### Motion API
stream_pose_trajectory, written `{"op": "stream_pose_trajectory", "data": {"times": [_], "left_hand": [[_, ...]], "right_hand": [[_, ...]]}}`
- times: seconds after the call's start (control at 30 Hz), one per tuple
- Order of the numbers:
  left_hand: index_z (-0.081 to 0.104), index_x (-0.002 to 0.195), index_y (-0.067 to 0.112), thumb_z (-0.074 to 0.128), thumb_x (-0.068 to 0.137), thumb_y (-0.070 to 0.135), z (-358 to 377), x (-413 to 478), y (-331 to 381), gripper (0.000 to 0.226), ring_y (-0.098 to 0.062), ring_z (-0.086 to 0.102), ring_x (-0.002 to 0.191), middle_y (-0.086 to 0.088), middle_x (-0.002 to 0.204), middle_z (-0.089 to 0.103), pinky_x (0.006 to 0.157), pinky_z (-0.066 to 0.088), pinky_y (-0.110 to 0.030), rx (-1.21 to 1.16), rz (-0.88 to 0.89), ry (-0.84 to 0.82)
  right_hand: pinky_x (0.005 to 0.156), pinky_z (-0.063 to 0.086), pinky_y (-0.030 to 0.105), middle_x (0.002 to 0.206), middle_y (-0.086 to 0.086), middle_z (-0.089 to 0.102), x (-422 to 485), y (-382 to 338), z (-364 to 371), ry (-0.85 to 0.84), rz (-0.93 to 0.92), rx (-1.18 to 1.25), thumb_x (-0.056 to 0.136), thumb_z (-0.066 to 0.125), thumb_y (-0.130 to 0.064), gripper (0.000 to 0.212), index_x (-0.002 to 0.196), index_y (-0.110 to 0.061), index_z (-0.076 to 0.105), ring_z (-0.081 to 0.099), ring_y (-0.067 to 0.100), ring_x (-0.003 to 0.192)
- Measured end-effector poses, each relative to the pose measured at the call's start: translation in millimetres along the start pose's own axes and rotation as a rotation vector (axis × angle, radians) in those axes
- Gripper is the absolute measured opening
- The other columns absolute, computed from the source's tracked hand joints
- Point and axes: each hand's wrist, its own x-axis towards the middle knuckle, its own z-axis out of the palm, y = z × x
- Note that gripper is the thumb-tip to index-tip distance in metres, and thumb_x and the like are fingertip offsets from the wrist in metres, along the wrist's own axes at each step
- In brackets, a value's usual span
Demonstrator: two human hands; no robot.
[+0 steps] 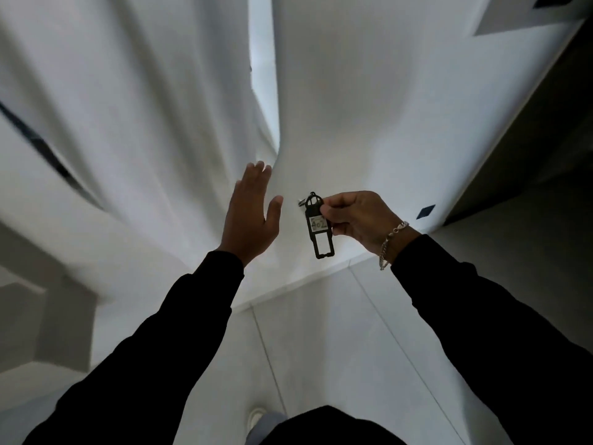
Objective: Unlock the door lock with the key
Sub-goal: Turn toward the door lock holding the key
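White walls, tiled floor; R hand pinches key tag.

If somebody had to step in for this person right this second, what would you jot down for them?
Right hand: pinches the top of a black key tag with a paper label; the tag hangs down. A bit of metal shows at its top ring; the key itself cannot be made out.
Left hand: open, empty, fingers straight, raised beside the tag, not touching it.
Door and lock: not recognisable; only white surfaces and a tiled floor show.
Done: tag in hand.
Left: find the lock, insert the key, turn it.
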Motion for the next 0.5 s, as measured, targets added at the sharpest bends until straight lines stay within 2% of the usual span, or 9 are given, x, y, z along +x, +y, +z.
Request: {"op": "stream_pose_trajectory", "data": {"times": [0.17, 0.27, 0.37, 0.5], "left_hand": [[0.030, 0.153, 0.003, 0.042, 0.100, 0.027, 64, 62, 43, 0.060, -0.029, 0.016, 0.156, -0.016, 0.165, 0.026, 0.128, 0.015, -0.052, -0.020, 0.123, -0.026], [0.030, 0.153, 0.001, 0.043, 0.100, 0.025, 106, 107, 63, 0.059, -0.032, 0.015, 0.156, -0.018, 0.165, 0.025, 0.127, 0.014, -0.055, -0.038, 0.192, -0.006], [0.029, 0.153, 0.000, 0.044, 0.101, 0.024, 148, 155, 80, 0.058, -0.034, 0.014, 0.156, -0.019, 0.165, 0.024, 0.127, 0.012, -0.052, -0.073, 0.252, 0.026], [0.029, 0.152, -0.001, 0.044, 0.102, 0.022, 199, 221, 107, 0.058, -0.035, 0.014, 0.155, -0.021, 0.165, 0.024, 0.128, 0.012, -0.054, -0.150, 0.293, 0.040]], "right_hand": [[0.061, 0.052, 0.023, 0.087, 0.012, 0.068, 24, -19, -84, 0.077, -0.046, 0.052, 0.085, 0.063, -0.001, 0.009, 0.090, -0.004, 0.069, 0.063, 0.021, 0.074], [0.066, 0.051, 0.026, 0.085, 0.010, 0.068, 49, -28, -133, 0.128, -0.057, 0.060, 0.085, 0.063, -0.001, 0.009, 0.092, -0.005, 0.068, 0.063, 0.022, 0.075], [0.064, 0.052, 0.024, 0.085, 0.010, 0.069, 77, -37, -181, 0.157, -0.081, 0.050, 0.085, 0.063, -0.002, 0.009, 0.092, -0.006, 0.069, 0.062, 0.023, 0.077], [0.079, 0.050, 0.037, 0.095, 0.018, 0.066, 113, -52, -244, 0.230, -0.086, 0.080, 0.085, 0.062, 0.000, 0.015, 0.099, 0.002, 0.066, 0.060, 0.033, 0.090]]}}
